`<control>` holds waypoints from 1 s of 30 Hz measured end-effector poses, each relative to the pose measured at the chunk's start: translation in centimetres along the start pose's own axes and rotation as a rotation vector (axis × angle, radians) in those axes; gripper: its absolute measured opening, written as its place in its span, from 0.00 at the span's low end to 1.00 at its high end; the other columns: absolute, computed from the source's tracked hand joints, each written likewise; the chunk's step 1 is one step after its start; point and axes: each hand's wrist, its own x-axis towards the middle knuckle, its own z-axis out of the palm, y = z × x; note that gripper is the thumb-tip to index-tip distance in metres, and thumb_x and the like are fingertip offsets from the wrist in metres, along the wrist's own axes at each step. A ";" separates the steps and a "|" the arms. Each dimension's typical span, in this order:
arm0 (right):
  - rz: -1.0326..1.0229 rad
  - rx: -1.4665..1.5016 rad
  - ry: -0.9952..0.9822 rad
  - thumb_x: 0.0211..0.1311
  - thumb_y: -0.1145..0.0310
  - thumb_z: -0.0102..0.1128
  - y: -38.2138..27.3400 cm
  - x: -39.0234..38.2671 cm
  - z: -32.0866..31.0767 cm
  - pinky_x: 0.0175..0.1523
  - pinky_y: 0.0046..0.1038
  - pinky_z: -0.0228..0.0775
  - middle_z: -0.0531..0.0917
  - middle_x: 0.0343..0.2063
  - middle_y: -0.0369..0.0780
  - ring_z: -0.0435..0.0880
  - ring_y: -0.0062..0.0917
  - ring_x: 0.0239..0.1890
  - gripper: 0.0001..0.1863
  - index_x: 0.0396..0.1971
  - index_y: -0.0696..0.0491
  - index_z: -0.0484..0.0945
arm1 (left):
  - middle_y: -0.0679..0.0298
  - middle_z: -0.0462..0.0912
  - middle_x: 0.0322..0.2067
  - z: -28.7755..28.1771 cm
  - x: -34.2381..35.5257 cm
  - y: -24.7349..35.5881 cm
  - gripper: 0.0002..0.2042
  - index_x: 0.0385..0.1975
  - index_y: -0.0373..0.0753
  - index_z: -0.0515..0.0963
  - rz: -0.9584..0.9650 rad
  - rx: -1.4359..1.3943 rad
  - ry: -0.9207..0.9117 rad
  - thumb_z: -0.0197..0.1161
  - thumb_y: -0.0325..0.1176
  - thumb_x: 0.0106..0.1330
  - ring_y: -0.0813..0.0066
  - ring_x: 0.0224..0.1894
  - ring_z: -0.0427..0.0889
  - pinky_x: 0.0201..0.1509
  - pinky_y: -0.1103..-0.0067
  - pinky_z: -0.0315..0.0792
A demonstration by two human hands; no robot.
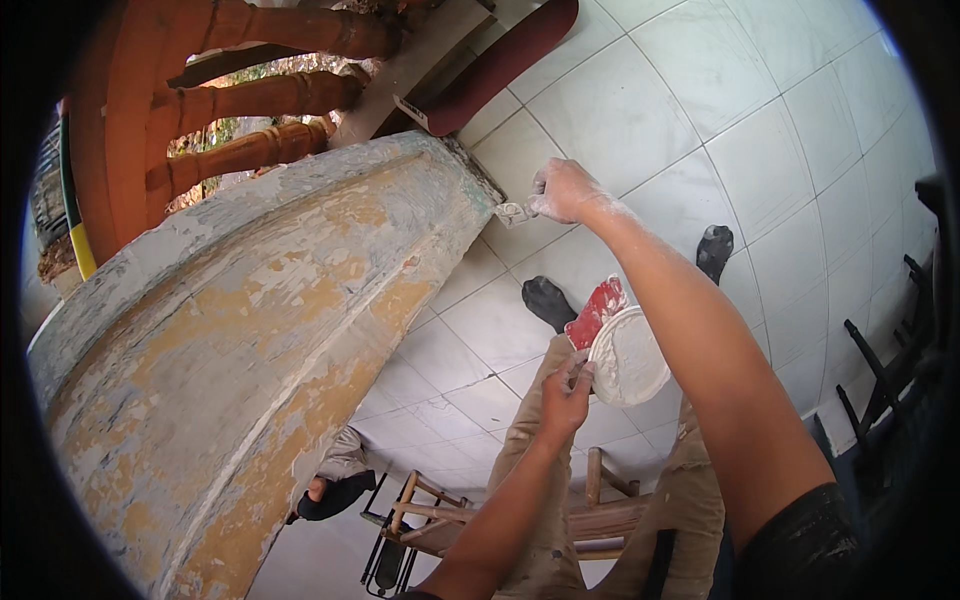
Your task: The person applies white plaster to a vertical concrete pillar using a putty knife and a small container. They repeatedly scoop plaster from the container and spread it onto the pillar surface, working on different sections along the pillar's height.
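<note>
My left hand (567,396) grips the rim of a round white tub (650,385), which holds pale, smooth paste. Against the tub's far edge shows a red, paste-smeared flat piece (597,312); whether my left hand also holds it I cannot tell. My right hand (566,190), dusted white, is closed around a small flat scraper (515,213) coated with paste. The scraper's blade is at the end corner of a large curved wall (300,290), patchy in grey, white and ochre. My right forearm partly covers the tub's right side.
Orange-brown wooden balusters (270,95) rise from the wall's top. A dark red curved board (510,65) lies beyond its end. White tiles (660,110) cover the floor under my dark-socked feet. A wooden chair (610,520) stands behind me, and dark metal bars (880,370) are at right.
</note>
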 end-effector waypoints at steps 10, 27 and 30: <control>-0.078 0.083 -0.231 0.59 0.61 0.71 -3.4 2.1 -0.1 0.50 0.43 0.80 0.88 0.34 0.53 0.88 0.49 0.41 0.15 0.34 0.60 0.88 | 0.66 0.85 0.36 5.5 0.1 -0.1 0.18 0.61 0.29 0.81 -0.109 -0.184 0.030 0.64 0.35 0.80 0.86 0.33 0.80 0.39 0.82 0.76; -0.258 0.172 -0.085 0.65 0.64 0.71 -11.4 -5.5 -9.2 0.42 0.38 0.77 0.87 0.27 0.47 0.83 0.38 0.29 0.14 0.33 0.63 0.87 | 0.61 0.88 0.44 8.0 1.3 -0.9 0.17 0.62 0.28 0.80 -0.071 -0.242 0.046 0.64 0.32 0.80 0.81 0.40 0.86 0.45 0.80 0.82; -0.244 0.103 -0.023 0.67 0.66 0.70 -11.1 -6.6 -11.6 0.41 0.34 0.76 0.86 0.28 0.44 0.82 0.30 0.28 0.12 0.34 0.62 0.86 | 0.61 0.88 0.44 7.7 1.6 -1.0 0.18 0.62 0.28 0.80 -0.073 -0.239 0.042 0.64 0.32 0.80 0.81 0.40 0.86 0.45 0.80 0.82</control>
